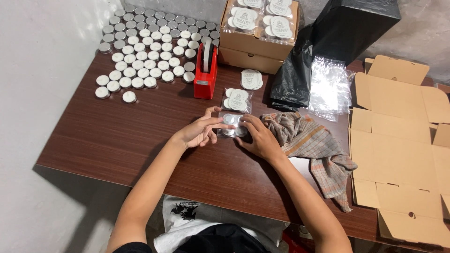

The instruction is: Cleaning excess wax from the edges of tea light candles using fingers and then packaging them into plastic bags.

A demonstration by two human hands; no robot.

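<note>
My left hand [199, 131] and my right hand [257, 137] meet at the middle of the brown wooden table [117, 136]. Between their fingertips lies a small clear plastic packet of tealight candles [233, 125], flat on the table, with both hands gripping its edges. Just beyond it sits a finished packet with a round white label [238, 100], and another labelled packet [251, 79] lies further back. A red tape dispenser [205, 72] stands upright behind my left hand.
Several loose tealights [150, 47] in metal cups cover the far left of the table. A cardboard box [255, 35] of filled packets stands at the back. A black bag [293, 77], clear bags [329, 89], a checked cloth [311, 145] and flat cardboard [398, 140] lie to the right.
</note>
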